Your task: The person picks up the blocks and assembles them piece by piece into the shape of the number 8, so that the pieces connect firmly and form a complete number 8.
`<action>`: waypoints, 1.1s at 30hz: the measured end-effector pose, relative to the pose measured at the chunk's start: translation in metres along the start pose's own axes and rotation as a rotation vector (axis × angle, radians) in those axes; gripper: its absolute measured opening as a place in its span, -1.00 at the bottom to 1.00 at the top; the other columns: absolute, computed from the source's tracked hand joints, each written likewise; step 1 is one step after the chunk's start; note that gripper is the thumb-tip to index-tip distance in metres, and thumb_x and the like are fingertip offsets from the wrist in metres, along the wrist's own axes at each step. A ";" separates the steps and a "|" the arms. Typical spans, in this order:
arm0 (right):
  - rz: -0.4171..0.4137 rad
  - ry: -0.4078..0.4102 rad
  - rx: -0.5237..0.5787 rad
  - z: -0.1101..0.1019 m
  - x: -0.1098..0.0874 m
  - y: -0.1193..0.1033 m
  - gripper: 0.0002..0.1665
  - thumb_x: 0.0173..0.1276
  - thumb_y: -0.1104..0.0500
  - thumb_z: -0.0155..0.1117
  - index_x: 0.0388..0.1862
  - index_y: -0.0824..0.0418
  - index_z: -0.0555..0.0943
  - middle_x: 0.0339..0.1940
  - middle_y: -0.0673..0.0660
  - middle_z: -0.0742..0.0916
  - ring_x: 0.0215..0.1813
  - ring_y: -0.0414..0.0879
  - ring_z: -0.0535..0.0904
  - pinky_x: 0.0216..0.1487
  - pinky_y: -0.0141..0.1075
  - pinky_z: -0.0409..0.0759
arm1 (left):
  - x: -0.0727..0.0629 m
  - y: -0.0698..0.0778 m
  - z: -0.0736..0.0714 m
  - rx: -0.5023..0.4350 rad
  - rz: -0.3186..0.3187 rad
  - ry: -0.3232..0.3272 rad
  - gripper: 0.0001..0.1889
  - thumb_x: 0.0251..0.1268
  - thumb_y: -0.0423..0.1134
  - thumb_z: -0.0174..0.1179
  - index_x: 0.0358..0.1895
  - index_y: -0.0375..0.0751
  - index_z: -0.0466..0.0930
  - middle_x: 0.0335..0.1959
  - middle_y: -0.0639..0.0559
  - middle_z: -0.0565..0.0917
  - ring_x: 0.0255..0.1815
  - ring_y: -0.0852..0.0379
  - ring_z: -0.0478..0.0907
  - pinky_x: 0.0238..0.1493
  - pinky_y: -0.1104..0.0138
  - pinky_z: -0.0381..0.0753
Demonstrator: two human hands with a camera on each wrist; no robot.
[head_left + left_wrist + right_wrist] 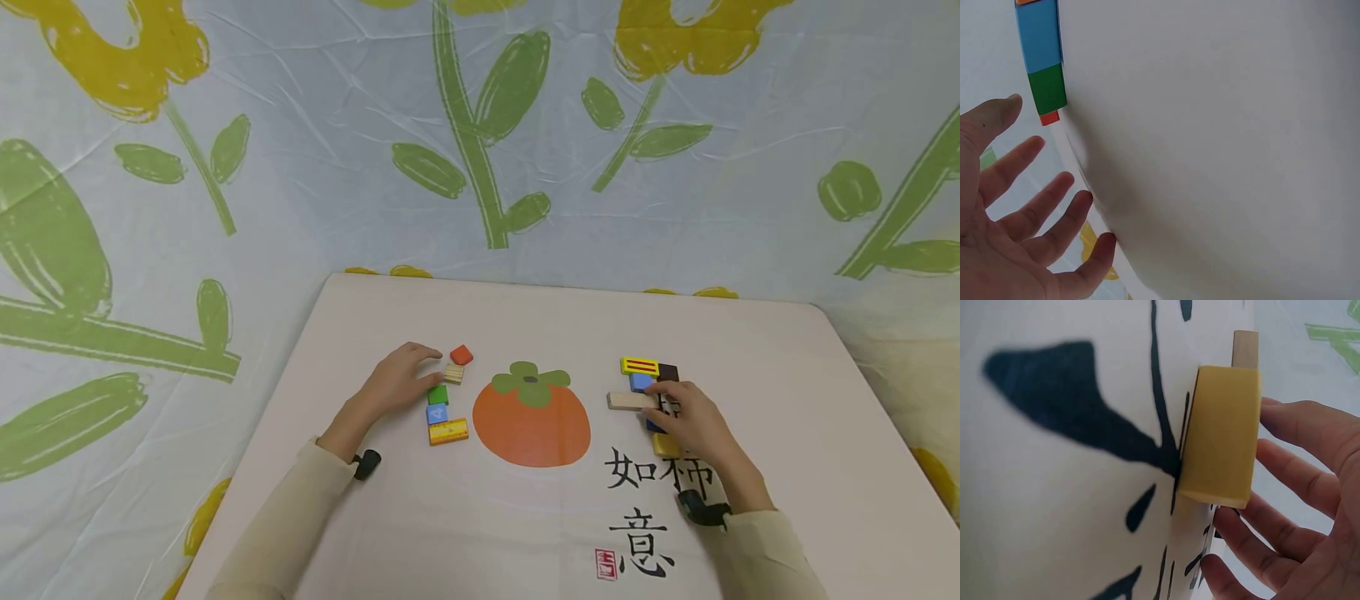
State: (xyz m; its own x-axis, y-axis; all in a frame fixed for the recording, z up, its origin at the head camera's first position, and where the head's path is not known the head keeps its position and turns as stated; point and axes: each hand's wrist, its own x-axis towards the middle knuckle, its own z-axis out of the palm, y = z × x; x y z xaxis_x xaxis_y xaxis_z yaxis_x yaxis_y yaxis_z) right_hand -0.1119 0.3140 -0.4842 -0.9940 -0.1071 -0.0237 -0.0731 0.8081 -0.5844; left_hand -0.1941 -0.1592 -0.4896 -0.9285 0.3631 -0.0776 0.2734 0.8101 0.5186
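My left hand (396, 379) is held with fingers spread and loosely bent beside a column of small blocks, holding nothing. Near its fingertips are a red block (461, 355), a striped wooden block (453, 373) and a green block (437, 395); below come a blue block marked 4 (437, 413) and an orange-yellow block (447, 432). The right hand (696, 421) pinches a long plain wooden block (626, 401) between thumb and forefinger. In the right wrist view a yellow block (1221, 434) partly hides those fingertips. A dark blue block (654, 426) is partly covered by the hand.
Around the right hand lie a yellow block with red stripes (640, 366), a light blue block (641, 382) and a black block (667, 372). Between the two groups, the tablecloth (525, 525) bears a printed persimmon (532, 425). A flowered curtain (315, 167) stands behind.
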 end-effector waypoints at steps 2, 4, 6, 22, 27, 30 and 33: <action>0.008 0.001 -0.015 0.001 0.001 0.000 -0.54 0.34 0.17 0.41 0.16 0.33 0.59 0.11 0.46 0.54 0.06 0.34 0.50 0.02 0.26 0.47 | 0.003 0.000 0.002 0.034 0.000 -0.007 -0.53 0.39 0.00 0.27 0.27 -0.10 0.58 0.28 -0.13 0.52 0.33 -0.15 0.40 0.25 -0.13 0.40; 0.017 0.002 -0.026 0.002 0.001 -0.002 -0.54 0.33 0.17 0.41 0.15 0.33 0.59 0.08 0.46 0.55 0.01 0.30 0.50 -0.02 0.23 0.48 | 0.005 0.000 0.003 0.062 -0.002 -0.012 -0.53 0.38 0.02 0.28 0.26 -0.07 0.59 0.27 -0.13 0.53 0.31 -0.17 0.42 0.19 -0.18 0.42; 0.025 0.001 -0.033 0.002 0.002 -0.003 -0.55 0.33 0.18 0.42 0.14 0.33 0.59 0.07 0.45 0.55 -0.01 0.28 0.50 -0.02 0.21 0.49 | 0.007 0.001 0.004 0.085 -0.003 -0.015 -0.54 0.37 0.04 0.28 0.25 -0.04 0.61 0.27 -0.12 0.53 0.28 -0.18 0.43 0.13 -0.21 0.44; 0.012 -0.020 -0.088 0.005 0.009 -0.008 -0.60 0.32 0.21 0.41 0.11 0.31 0.63 0.13 0.48 0.54 0.16 0.43 0.43 0.09 0.33 0.41 | 0.017 0.005 -0.005 0.153 0.006 -0.121 -0.60 0.32 0.00 0.34 0.21 0.12 0.66 0.26 -0.10 0.50 0.21 -0.18 0.42 0.03 -0.22 0.46; -0.011 -0.004 -0.084 0.005 0.010 -0.006 -0.62 0.32 0.24 0.42 0.10 0.31 0.64 0.09 0.45 0.55 0.10 0.38 0.46 0.05 0.28 0.45 | 0.021 0.003 -0.007 0.155 0.026 -0.147 -0.59 0.32 -0.01 0.35 0.22 0.13 0.66 0.27 -0.10 0.50 0.22 -0.17 0.42 0.05 -0.21 0.47; -0.022 0.003 -0.082 0.006 0.009 -0.005 -0.63 0.32 0.25 0.42 0.09 0.31 0.64 0.08 0.44 0.54 0.09 0.36 0.45 0.03 0.27 0.45 | 0.022 0.002 -0.008 0.160 0.045 -0.149 -0.60 0.32 -0.01 0.35 0.21 0.13 0.67 0.26 -0.09 0.51 0.23 -0.16 0.42 0.07 -0.22 0.45; -0.043 0.015 -0.081 0.006 0.007 -0.005 -0.63 0.31 0.25 0.42 0.08 0.31 0.65 0.07 0.44 0.54 0.09 0.37 0.44 0.02 0.26 0.45 | 0.022 0.001 -0.007 0.164 0.062 -0.142 -0.60 0.32 -0.01 0.35 0.20 0.12 0.68 0.24 -0.07 0.53 0.23 -0.15 0.42 0.09 -0.22 0.44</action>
State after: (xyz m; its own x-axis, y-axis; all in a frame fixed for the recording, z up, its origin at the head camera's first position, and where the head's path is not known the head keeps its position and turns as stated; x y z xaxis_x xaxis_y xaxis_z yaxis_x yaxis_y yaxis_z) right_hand -0.1184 0.3057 -0.4858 -0.9908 -0.1346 0.0129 -0.1219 0.8473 -0.5169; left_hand -0.2160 -0.1534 -0.4845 -0.8671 0.4663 -0.1754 0.3768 0.8441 0.3814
